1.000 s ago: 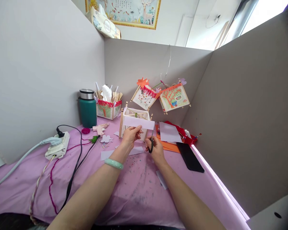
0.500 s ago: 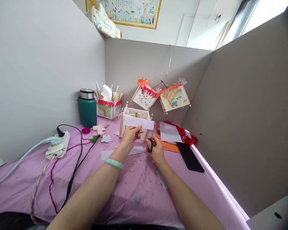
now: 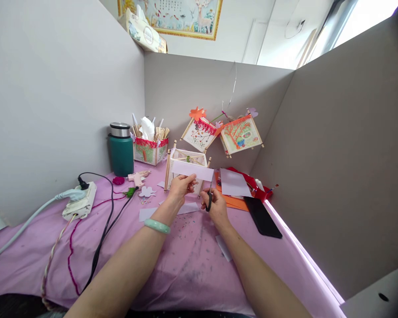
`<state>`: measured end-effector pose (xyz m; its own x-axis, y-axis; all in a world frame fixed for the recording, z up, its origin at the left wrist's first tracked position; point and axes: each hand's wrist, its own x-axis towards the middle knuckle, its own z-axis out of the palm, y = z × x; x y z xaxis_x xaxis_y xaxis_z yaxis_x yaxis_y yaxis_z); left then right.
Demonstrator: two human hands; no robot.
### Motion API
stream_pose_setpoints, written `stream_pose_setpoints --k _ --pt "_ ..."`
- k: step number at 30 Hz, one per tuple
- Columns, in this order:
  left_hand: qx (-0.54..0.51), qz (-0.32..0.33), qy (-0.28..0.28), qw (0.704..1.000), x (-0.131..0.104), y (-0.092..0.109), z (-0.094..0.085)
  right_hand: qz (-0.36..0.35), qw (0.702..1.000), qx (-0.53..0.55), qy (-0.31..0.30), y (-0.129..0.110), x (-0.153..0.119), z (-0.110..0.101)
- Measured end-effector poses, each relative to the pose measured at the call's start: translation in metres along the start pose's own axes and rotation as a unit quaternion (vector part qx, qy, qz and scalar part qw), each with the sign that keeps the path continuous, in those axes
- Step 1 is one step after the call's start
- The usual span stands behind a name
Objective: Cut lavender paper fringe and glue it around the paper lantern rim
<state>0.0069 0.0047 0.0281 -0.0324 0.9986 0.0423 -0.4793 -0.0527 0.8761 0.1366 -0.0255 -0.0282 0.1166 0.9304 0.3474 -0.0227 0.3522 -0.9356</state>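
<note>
Between the thumb and fingers of my left hand (image 3: 182, 187) is a strip of pale lilac paper (image 3: 193, 170), held up lengthwise. My right hand (image 3: 216, 206) grips dark-handled scissors (image 3: 209, 201), their blades upright at the strip's right end. Whether the blades touch the paper I cannot tell. Just behind the strip stands a wooden-stick frame with paper sides (image 3: 168, 172), partly hidden by it. Paper offcuts (image 3: 189, 208) lie on the pink cloth under my hands. A cut-out pale paper flower (image 3: 147, 191) rests to the left.
Left are a green bottle (image 3: 121, 152), a pink glue gun (image 3: 138, 178), a power strip (image 3: 80, 201) with cords and a stick-filled box (image 3: 151, 151). Right are lilac paper (image 3: 235, 182), orange sheets (image 3: 234, 202) and a black phone-like slab (image 3: 262, 217). Decorated lanterns (image 3: 241, 137) hang behind; grey partitions (image 3: 334, 145) surround the table.
Almost nothing differs. The paper strip's right end sits very slightly lower and further right; both hands keep their holds.
</note>
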Motion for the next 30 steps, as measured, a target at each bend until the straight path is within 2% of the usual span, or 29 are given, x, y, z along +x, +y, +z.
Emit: stream_pose_setpoints --k 19,26,30 --pt "0.010 -0.005 0.009 1.000 -0.001 -0.001 0.001 -0.023 0.999 -0.045 0.017 -0.004 -0.002 -0.002" --pt "0.008 0.003 0.004 1.000 0.001 -0.001 0.000 0.000 0.996 -0.064 0.065 -0.002 0.001 -0.005" --pt "0.007 0.003 0.004 1.000 0.000 -0.001 0.001 0.024 0.980 -0.158 0.114 0.005 0.010 -0.017"
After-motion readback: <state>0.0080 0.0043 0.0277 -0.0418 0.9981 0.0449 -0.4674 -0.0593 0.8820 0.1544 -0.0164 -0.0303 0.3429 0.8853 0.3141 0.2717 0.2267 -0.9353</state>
